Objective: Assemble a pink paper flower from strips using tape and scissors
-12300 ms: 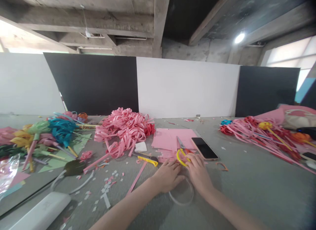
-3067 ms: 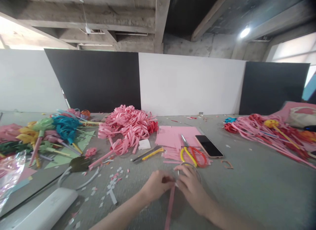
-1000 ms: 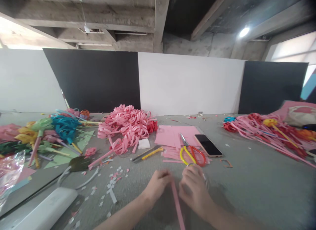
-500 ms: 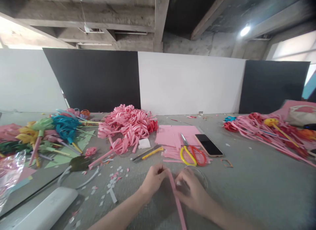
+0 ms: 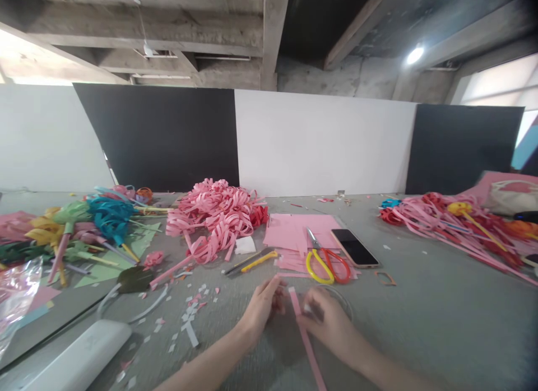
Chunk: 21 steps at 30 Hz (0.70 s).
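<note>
A long pink paper strip runs from the table's near edge up between my hands, its far tip looking whitish. My right hand pinches the strip near its upper end. A small white bit, too blurred to name, shows at the right fingertips. To the left of the strip's tip, my left hand is apart from it, fingers loosely bent with nothing visible in them. Partly behind my right hand lies a clear ring, perhaps a tape roll. Scissors with yellow and red handles lie just beyond.
Pink paper sheets, a phone and a yellow cutter knife lie ahead. Curled pink paper flowers pile up behind. Paper scraps and a white glue-gun-like device are on the left. More strips lie right.
My left hand has let go of the strip's upper end and turned slightly away to the left. The whitish tip now shows. My right hand stays on the strip.
</note>
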Motion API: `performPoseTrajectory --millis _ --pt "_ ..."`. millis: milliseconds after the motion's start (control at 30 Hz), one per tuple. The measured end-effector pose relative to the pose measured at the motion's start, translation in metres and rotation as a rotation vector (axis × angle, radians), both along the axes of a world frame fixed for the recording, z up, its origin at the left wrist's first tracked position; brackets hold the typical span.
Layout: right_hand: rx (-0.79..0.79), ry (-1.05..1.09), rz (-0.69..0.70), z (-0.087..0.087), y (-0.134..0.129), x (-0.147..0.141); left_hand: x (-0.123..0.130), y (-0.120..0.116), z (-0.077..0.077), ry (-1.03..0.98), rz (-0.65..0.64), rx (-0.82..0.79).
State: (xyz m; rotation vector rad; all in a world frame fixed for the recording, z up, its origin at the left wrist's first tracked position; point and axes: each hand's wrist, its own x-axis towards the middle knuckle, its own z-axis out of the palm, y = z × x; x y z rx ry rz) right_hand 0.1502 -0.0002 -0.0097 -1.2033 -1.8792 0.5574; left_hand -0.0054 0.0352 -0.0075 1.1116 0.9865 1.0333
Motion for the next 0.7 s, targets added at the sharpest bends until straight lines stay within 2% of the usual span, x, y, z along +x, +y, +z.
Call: performPoseTrajectory --millis 67,167,233,333,400,533,633,700 --pt "-0.004 0.014 -0.049 -0.002 0.003 0.001 0.002 -0.004 0.003 -0.079 -0.061 -0.107" --pt "-0.031 0.059 -0.099 -0.008 0.009 0.003 0.005 -0.016 0.009 -0.063 -0.267 -0.245" --pt "-0.055 0.110 -0.128 -0.011 0.012 0.005 0.008 -0.024 0.010 -0.063 -0.357 -0.309" --pt "-0.054 0.149 -0.151 -0.015 0.016 0.006 0.011 -0.031 0.008 -0.137 -0.377 -0.336" --pt "-0.059 0.168 -0.148 -0.015 0.016 0.006 0.012 -0.031 0.006 -0.156 -0.321 -0.315" --pt "-0.121 0.259 -0.178 -0.012 0.012 0.005 0.009 -0.022 0.010 -0.092 -0.030 -0.136" --pt "-0.171 0.300 -0.180 -0.008 0.009 0.005 0.002 -0.019 0.018 0.010 0.170 0.201" --pt "-0.186 0.297 -0.164 -0.006 0.008 0.005 -0.004 -0.023 0.022 0.168 0.159 0.474"
